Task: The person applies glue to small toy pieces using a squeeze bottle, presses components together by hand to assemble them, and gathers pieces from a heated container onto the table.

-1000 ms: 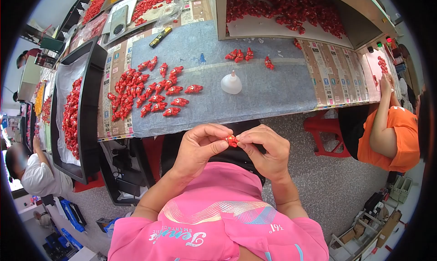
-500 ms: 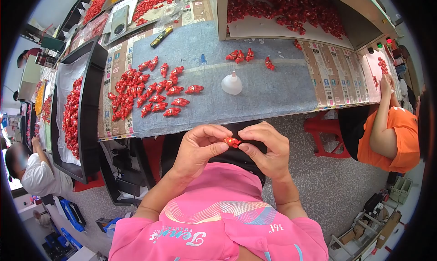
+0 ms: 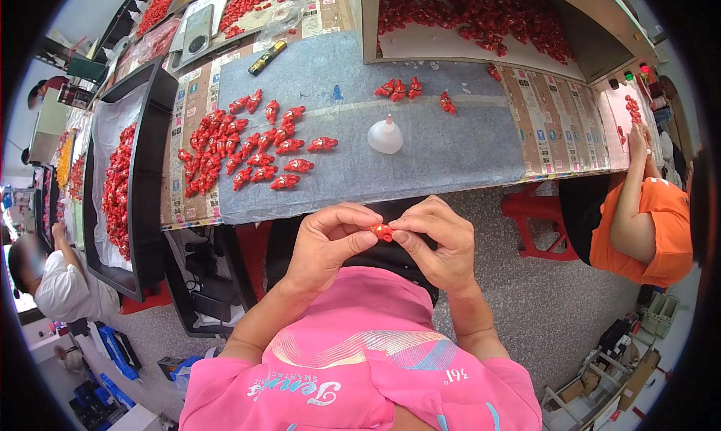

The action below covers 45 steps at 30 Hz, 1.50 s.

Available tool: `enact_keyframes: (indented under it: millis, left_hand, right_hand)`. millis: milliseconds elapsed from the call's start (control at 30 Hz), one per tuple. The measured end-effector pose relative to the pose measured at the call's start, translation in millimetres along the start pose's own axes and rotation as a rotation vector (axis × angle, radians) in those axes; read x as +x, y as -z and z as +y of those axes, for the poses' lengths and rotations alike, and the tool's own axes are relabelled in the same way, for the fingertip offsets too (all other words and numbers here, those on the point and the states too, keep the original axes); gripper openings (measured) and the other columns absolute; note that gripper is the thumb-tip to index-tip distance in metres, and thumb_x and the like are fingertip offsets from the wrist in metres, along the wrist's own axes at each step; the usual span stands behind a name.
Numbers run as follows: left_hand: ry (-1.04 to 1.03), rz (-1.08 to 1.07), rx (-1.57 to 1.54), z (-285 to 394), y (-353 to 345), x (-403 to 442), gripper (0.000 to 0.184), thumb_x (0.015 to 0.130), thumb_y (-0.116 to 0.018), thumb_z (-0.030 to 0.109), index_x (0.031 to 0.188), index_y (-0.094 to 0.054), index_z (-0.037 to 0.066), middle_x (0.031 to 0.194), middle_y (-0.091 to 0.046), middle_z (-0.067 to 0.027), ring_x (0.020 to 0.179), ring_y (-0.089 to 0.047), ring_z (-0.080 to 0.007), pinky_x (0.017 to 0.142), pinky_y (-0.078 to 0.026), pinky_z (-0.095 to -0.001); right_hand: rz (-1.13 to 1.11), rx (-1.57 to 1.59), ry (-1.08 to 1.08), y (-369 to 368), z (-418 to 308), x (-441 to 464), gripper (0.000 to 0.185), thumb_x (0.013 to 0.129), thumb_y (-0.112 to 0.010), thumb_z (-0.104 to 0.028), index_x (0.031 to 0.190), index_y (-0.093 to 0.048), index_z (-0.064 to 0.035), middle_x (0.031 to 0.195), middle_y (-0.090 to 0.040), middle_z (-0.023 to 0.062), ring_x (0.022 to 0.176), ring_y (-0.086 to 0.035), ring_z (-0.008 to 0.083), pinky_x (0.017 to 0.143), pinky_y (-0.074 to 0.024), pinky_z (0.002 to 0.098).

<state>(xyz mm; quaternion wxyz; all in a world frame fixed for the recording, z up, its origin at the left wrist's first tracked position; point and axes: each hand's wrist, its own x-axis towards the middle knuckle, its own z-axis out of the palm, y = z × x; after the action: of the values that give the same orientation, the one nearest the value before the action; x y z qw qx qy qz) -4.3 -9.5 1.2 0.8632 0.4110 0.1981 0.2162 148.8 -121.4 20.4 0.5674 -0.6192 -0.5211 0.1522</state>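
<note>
Between my two hands, just below the table's front edge, is a small red figure [image 3: 382, 232]. My left hand [image 3: 330, 245] pinches its left side between thumb and fingers. The thumb and fingertips of my right hand [image 3: 438, 243] close on its right side. On the blue-grey mat [image 3: 338, 164] beyond, a cluster of similar red figures [image 3: 259, 159] lies to the left. A white dropper bottle [image 3: 385, 135] stands near the mat's middle, with several red figures [image 3: 399, 88] behind it.
A black bin [image 3: 143, 176] of red pieces stands left. A large box [image 3: 481, 61] with many red pieces is at the back. A black-and-yellow tube [image 3: 267, 58] lies on the mat. Co-workers sit right [image 3: 646, 232] and left [image 3: 71, 284].
The red figure has turned slightly between my fingertips. My right hand moved off its end a little half a second ago and is now back against it.
</note>
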Motion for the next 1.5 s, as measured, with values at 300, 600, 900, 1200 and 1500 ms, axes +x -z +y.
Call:
enact_keyframes:
  millis: [300, 600, 900, 1200, 1500]
  left_hand:
    - [-0.003, 0.049, 0.026, -2.7, 0.8, -0.7, 0.021, 0.077, -0.067, -0.011, 0.094, -0.067, 0.002, 0.1, -0.063, -0.0117, 0.093, -0.062, -0.0187, 0.086, -0.052, -0.0314]
    - [0.004, 0.071, 0.009, -3.7, 0.2, -1.2, 0.022, 0.078, -0.066, -0.012, 0.095, -0.067, 0.002, 0.102, -0.062, -0.0115, 0.094, -0.062, -0.0187, 0.088, -0.052, -0.0313]
    - [0.008, 0.079, 0.012, -2.3, 2.6, 0.9, 0.021, 0.078, -0.067, -0.011, 0.095, -0.066, 0.0, 0.101, -0.062, -0.0111, 0.094, -0.062, -0.0177, 0.086, -0.052, -0.0298]
    - [-0.529, 0.21, 0.985, 21.0, 18.4, 12.3, 0.022, 0.071, -0.075, -0.005, 0.091, -0.065, -0.001, 0.091, -0.065, -0.0089, 0.086, -0.061, -0.0178, 0.077, -0.048, -0.029]
    - [-0.851, 0.318, 1.519, 24.1, 36.2, 38.9, 0.024, 0.065, -0.076, 0.0, 0.086, -0.067, 0.005, 0.085, -0.066, -0.0065, 0.088, -0.057, -0.0254, 0.078, -0.044, -0.0352]
  right_hand:
    - [-0.003, -0.017, 0.025, -1.7, 1.2, 3.9, 0.008, 0.076, -0.073, -0.006, 0.083, -0.068, -0.0046, 0.075, -0.064, 0.0049, 0.068, -0.059, 0.018, 0.061, -0.0463, 0.0289]
    - [0.004, -0.018, 0.025, -3.4, 2.3, 5.9, 0.007, 0.076, -0.073, -0.006, 0.082, -0.069, -0.0051, 0.075, -0.065, 0.0047, 0.068, -0.058, 0.0178, 0.06, -0.0454, 0.0286]
    - [-0.044, 0.008, -0.039, -2.8, 5.8, 6.6, 0.008, 0.076, -0.071, -0.004, 0.084, -0.069, -0.0036, 0.079, -0.065, 0.007, 0.07, -0.06, 0.0192, 0.063, -0.0479, 0.029]
    - [-0.027, 0.078, -0.14, -4.0, 12.1, 16.1, 0.014, 0.082, -0.068, -0.005, 0.096, -0.069, -0.0008, 0.087, -0.066, 0.0116, 0.079, -0.066, 0.0183, 0.068, -0.0522, 0.0263]
    - [0.127, -0.071, -0.154, 9.5, 26.5, 19.9, 0.013, 0.083, -0.066, -0.002, 0.095, -0.068, -0.0007, 0.087, -0.066, 0.0097, 0.078, -0.064, 0.0169, 0.07, -0.0512, 0.0269]
